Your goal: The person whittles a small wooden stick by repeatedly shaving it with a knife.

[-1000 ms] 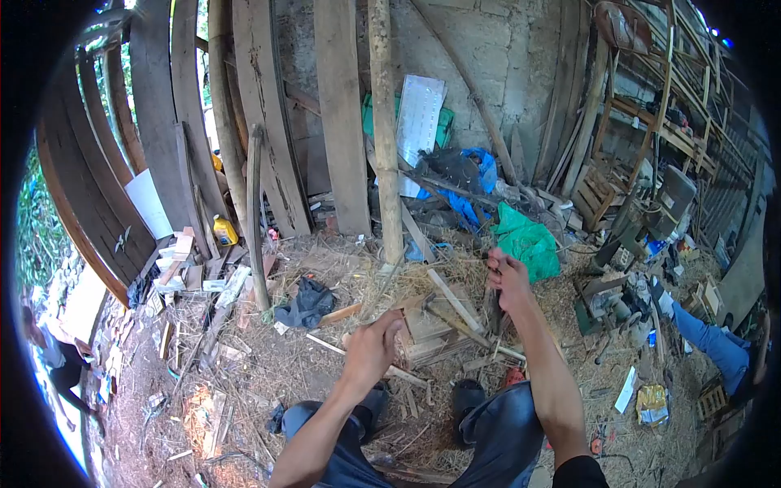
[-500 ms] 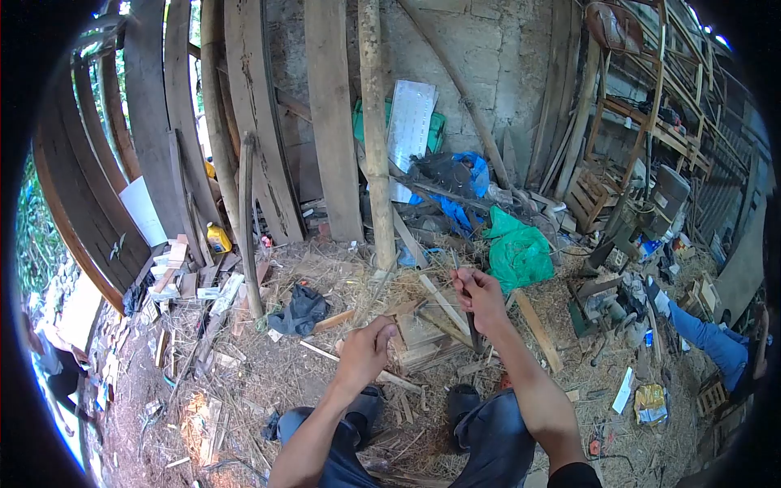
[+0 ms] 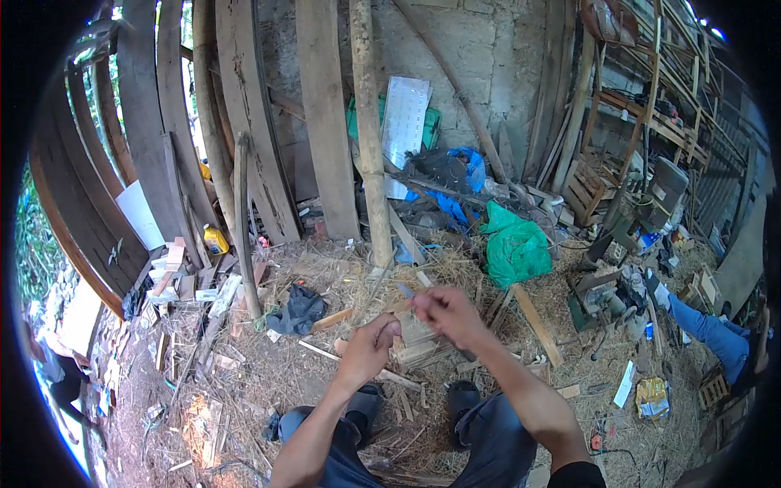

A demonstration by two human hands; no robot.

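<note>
My right hand (image 3: 447, 315) is closed around a slim knife (image 3: 404, 289). Its grey blade points up and left past my fingertips, and a dark end shows below the hand. Close by on the left, my left hand (image 3: 370, 346) is closed, thumb on top, on what looks like a small piece of wood (image 3: 399, 343), mostly hidden by the fingers. The two hands nearly meet in front of my knees, apart by a small gap. Under them, wood offcuts (image 3: 419, 351) lie on the straw-strewn ground.
A wooden post (image 3: 370, 146) stands ahead, beside leaning planks (image 3: 325, 122). A green sack (image 3: 517, 248) and blue tarp (image 3: 472, 175) lie beyond. A black bag (image 3: 299, 311) rests at left, a yellow bottle (image 3: 215, 240) farther back. People are at both edges, one in blue trousers (image 3: 708, 325).
My right hand has moved left and down toward my left hand, and the blade now tilts left. The left hand has barely shifted. The view has moved slightly.
</note>
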